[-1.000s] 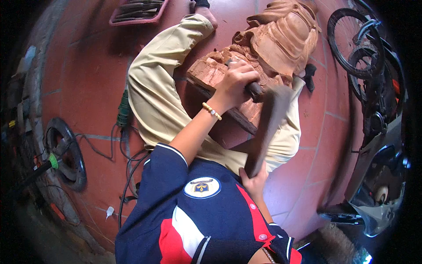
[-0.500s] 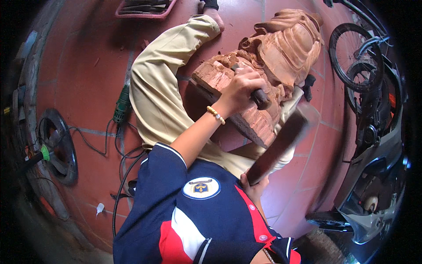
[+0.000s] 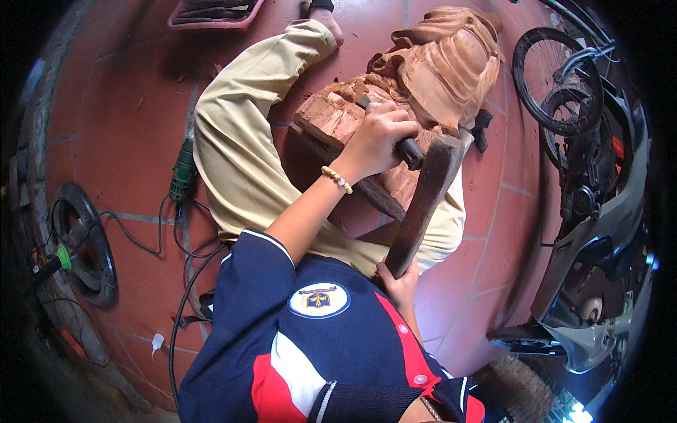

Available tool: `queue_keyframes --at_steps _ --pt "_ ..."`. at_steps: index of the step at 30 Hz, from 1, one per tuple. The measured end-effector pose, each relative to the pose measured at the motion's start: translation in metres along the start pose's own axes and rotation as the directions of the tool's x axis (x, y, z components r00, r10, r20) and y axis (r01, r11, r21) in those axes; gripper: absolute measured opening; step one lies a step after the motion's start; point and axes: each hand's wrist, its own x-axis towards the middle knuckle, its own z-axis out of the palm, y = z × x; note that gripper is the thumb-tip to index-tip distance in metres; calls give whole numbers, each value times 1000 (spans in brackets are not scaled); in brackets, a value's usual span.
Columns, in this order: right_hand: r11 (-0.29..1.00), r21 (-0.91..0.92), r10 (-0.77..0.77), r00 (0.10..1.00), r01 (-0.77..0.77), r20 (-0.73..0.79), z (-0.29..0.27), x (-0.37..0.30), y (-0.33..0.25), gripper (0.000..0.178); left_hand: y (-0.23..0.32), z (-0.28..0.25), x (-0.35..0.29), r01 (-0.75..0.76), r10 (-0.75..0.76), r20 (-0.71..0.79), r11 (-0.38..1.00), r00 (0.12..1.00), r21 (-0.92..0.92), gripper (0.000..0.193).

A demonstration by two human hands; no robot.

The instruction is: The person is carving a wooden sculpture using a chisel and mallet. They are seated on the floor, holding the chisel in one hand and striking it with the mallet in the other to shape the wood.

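Observation:
A reddish-brown wooden carving (image 3: pixel 451 70) with draped folds lies between my bent legs, its rough block-like base toward me. My left hand (image 3: pixel 384 135) is closed around a chisel (image 3: pixel 410 152); the dark handle end sticks out on the right, and a bit of the blade shows by the rough wood. My right hand (image 3: pixel 400 283), low in front of my shirt, grips the narrow end of a long dark wooden mallet (image 3: pixel 427 197). The mallet's thick end is beside the chisel's handle end; whether they touch I cannot tell.
A green corded power tool (image 3: pixel 182 173) lies on the red tiles at left, near a black wheel-like disc (image 3: pixel 83 243). A pink basket (image 3: pixel 215 17) of dark tools stands at the far left. Along the right is a motorbike (image 3: pixel 592 275) with a bicycle wheel (image 3: pixel 557 81). A small white bottle (image 3: pixel 156 343) lies lower left.
The mallet has swung left and is closer to the chisel handle, its blur gone. The whole view has shifted a little; my left hand keeps its hold.

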Motion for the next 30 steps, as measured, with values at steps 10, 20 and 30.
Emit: queue_keyframes --at_steps 10,20,30 --pt "983 -133 -139 988 130 -61 -3 -1 -16 34 -2 0 -1 -35 34 -58 999 998 -12 13" --pt "946 -317 -95 992 63 -85 3 -8 -30 37 2 -1 -3 -13 9 -53 997 999 -74 15" --pt "924 -369 -138 987 97 -85 6 -8 -31 42 -5 -1 0 -44 42 -51 998 998 -40 13"
